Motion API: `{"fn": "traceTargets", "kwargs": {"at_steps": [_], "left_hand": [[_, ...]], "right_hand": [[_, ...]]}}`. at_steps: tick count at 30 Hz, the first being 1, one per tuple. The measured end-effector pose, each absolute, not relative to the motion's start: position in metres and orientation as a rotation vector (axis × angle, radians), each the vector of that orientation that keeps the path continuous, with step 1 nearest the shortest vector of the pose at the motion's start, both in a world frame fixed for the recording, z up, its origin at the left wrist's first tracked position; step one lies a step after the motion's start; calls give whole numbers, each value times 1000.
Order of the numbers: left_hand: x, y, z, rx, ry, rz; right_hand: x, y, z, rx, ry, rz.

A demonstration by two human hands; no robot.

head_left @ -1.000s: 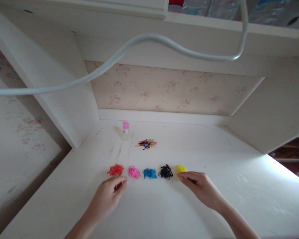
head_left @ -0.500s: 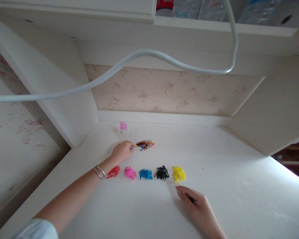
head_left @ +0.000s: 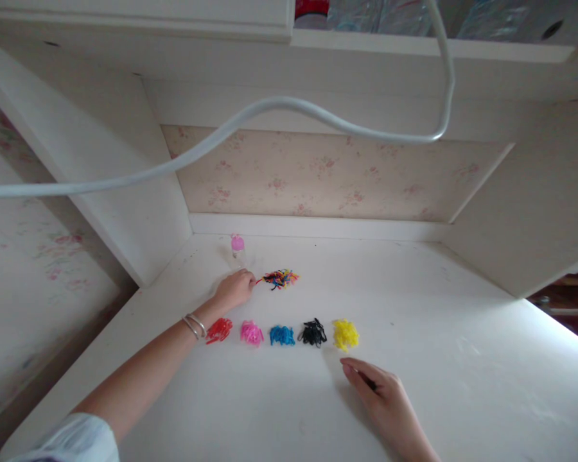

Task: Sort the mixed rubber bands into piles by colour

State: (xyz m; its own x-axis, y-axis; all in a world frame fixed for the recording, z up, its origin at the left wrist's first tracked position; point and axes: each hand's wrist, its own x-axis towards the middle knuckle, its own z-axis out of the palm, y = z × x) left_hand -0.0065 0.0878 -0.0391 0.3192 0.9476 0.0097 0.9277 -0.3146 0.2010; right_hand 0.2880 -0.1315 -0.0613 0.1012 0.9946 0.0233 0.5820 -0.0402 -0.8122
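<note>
My left hand (head_left: 235, 289) reaches to the left end of a mixed pile of small coloured rubber bands (head_left: 282, 278). Its fingers pinch a red rubber band (head_left: 259, 281) stretching toward that pile. Sorted heaps lie in a row nearer me: red bands (head_left: 220, 330), pink bands (head_left: 251, 333), blue bands (head_left: 282, 335), black bands (head_left: 313, 332) and yellow bands (head_left: 345, 334). My right hand (head_left: 378, 391) hovers or rests just below the yellow heap, thumb and fingertips pressed together. Nothing shows at its fingertips; its palm is hidden.
A small clear container with a pink top (head_left: 237, 244) stands behind my left hand on the white desk (head_left: 428, 333). A white cable (head_left: 289, 102) hangs across the upper view. Side panels and an overhead shelf (head_left: 366, 42) with bottles enclose the desk.
My left hand has pulled slightly left, away from the mixed pile, and more of the red rubber band shows. The right hand has hardly moved.
</note>
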Motion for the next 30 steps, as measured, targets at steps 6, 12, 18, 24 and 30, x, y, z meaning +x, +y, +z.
{"fn": "traceTargets", "kwargs": {"at_steps": [6, 12, 18, 24, 30], "left_hand": [[-12, 78, -29, 2434, 1719, 248], [-42, 48, -6, 2421, 1717, 271], [-79, 7, -1, 2405, 1703, 108], [-89, -10, -5, 2356, 1758, 41], [-92, -22, 3, 2329, 1827, 140]], "right_hand": [[288, -131, -65, -1737, -1550, 756], [287, -132, -63, -1748, -1563, 753], [286, -131, -62, -1769, -1568, 746], [285, -131, -63, -1777, -1567, 755], [284, -128, -59, -1794, -1576, 782]]}}
